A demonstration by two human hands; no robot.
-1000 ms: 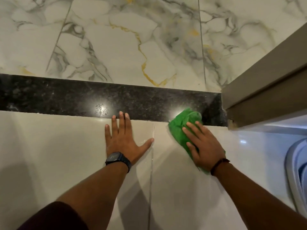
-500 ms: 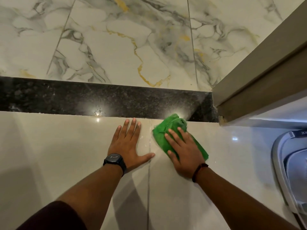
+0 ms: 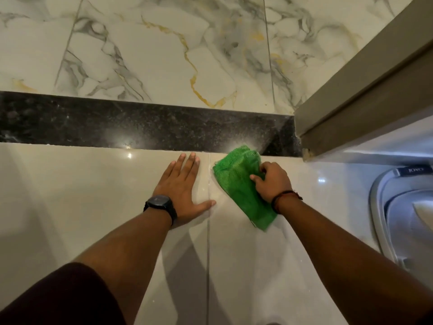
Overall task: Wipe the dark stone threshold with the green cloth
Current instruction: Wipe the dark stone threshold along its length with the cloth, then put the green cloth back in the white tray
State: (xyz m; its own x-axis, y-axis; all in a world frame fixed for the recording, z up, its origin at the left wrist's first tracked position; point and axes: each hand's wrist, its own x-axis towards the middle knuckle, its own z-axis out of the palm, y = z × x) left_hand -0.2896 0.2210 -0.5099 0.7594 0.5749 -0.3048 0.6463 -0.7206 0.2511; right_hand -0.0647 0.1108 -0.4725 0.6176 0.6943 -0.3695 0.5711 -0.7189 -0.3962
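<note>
The dark stone threshold (image 3: 145, 126) runs as a black speckled band across the floor from the left edge to the door frame. The green cloth (image 3: 236, 181) lies on the cream tile just below it, its top corner touching the threshold's near edge. My right hand (image 3: 273, 181) grips the cloth's right side with curled fingers. My left hand (image 3: 182, 184) presses flat on the cream tile left of the cloth, fingers spread, fingertips just short of the threshold. It wears a black watch.
A grey-brown door frame (image 3: 365, 90) rises at the right, ending the threshold. A white and grey plastic tub (image 3: 403, 219) stands at the right edge. White marble tiles (image 3: 164, 55) with gold veins lie beyond the threshold.
My right hand has pulled the cloth back off the threshold onto the cream tile and gone from flat fingers to a curled grip. My left hand stays planted.
</note>
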